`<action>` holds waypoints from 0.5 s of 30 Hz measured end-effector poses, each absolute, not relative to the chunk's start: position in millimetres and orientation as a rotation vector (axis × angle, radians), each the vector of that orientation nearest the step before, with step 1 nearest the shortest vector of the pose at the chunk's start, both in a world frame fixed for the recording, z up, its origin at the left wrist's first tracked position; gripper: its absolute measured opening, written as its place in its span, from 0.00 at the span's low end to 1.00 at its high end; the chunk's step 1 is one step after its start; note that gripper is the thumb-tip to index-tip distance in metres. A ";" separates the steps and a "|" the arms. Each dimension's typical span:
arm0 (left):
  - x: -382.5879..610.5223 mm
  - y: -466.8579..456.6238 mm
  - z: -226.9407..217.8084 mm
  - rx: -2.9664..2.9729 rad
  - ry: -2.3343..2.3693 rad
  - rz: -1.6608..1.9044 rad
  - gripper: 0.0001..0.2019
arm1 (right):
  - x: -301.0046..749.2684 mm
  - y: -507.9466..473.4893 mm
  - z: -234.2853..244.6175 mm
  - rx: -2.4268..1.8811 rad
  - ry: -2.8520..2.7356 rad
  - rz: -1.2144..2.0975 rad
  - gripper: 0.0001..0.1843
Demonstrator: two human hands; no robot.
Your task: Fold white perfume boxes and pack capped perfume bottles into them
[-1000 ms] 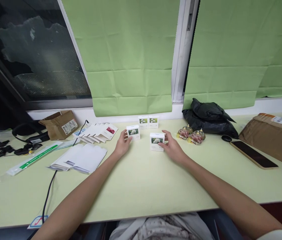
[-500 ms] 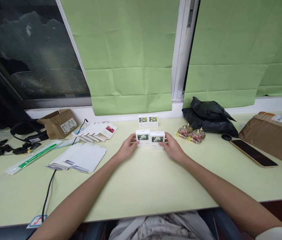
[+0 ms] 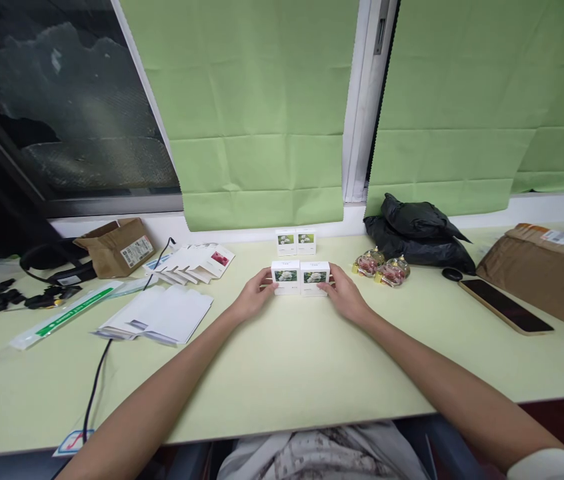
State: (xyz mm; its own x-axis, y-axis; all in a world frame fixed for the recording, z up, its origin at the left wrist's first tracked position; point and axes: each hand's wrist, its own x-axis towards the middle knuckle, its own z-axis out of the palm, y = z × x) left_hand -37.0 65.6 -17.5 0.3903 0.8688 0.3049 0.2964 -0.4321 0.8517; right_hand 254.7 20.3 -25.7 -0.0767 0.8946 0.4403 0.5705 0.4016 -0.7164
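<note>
In the head view, two small white cardboard boxes with pictures of white flowers stand upright, side by side, near the middle of the pale green counter (image 3: pixel 287 373). The left hand (image 3: pixel 253 295) grasps the left box (image 3: pixel 286 279) by its outer side, thumb on the front face; the right hand (image 3: pixel 346 295) grasps the right box (image 3: pixel 315 280) the same way. Their facing sides appear to touch, though any hairline gap is too small to tell.

As far as can be judged, the boxes in hand are fully formed and lined up, fronts towards the near edge. Behind them, a similar pair of white boxes (image 3: pixel 296 243) already stands side by side at the back edge. Towards the left, a fan of flat white cartons (image 3: pixel 202 263) and a loose stack of plain white folded card (image 3: pixel 162 313) look not yet set up.

The back pair limits room behind the held boxes. Two clear, gold-topped ornaments with pink filling (image 3: pixel 393 272) sit near the right hand. Farther right are a crumpled black plastic bag (image 3: pixel 422 243), a gold-edged black phone (image 3: pixel 507 307) and a brown paper-wrapped parcel (image 3: pixel 547 280). A thin black cable (image 3: pixel 96 380) runs past the left forearm to the front edge.
</note>
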 end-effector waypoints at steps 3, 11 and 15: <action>-37.5 63.8 -15.7 1.926 1.004 0.997 0.24 | 254.9 22.1 -26.6 -1.278 -1.761 0.445 0.21; -35.5 59.2 -10.0 1.914 1.006 0.984 0.24 | 255.0 25.2 -27.6 -1.269 -1.758 0.431 0.22; -35.1 57.9 -9.0 1.906 1.001 0.987 0.23 | 255.4 25.7 -27.1 -1.269 -1.756 0.443 0.22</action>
State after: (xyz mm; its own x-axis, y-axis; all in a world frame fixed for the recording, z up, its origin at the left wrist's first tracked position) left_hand -35.1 57.9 -9.0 0.3958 0.8747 0.2798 0.2923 -0.4089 0.8645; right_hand 255.4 25.7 -27.1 -0.0715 0.8884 0.4534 0.5673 0.4101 -0.7141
